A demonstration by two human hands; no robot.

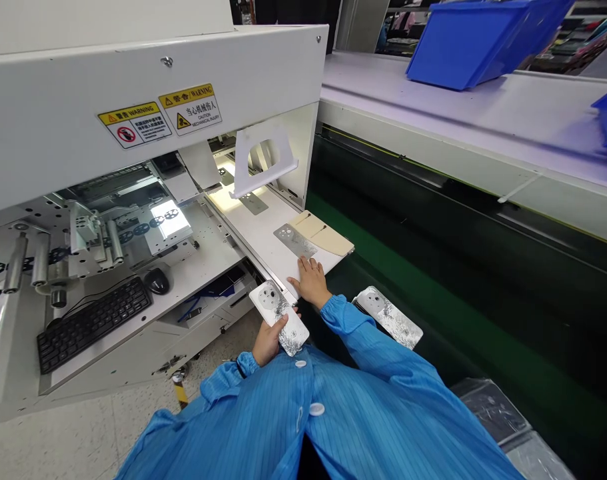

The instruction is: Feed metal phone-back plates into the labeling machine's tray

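Observation:
My left hand point(267, 341) grips a white phone back cover point(279, 313) with a grey marbled pattern and a round camera area. It is tilted in front of my body, close to the end of the machine's white bed point(258, 230). On that bed lies a flat grey phone back cover point(292, 240) with camera holes. My right hand point(312, 283) rests with fingers stretched out at the near end of this grey piece, touching or nearly touching it. A beige pad point(323, 233) lies beside it. Farther in, another grey cover point(253, 203) lies on the bed.
Another patterned phone back cover point(390, 317) lies right of my right arm, above the dark green conveyor belt point(483, 293). A keyboard point(93, 320) and mouse point(156, 281) sit left on the machine's ledge. Blue bins point(466, 47) stand on the shelf. Clear plastic trays point(493, 410) lie lower right.

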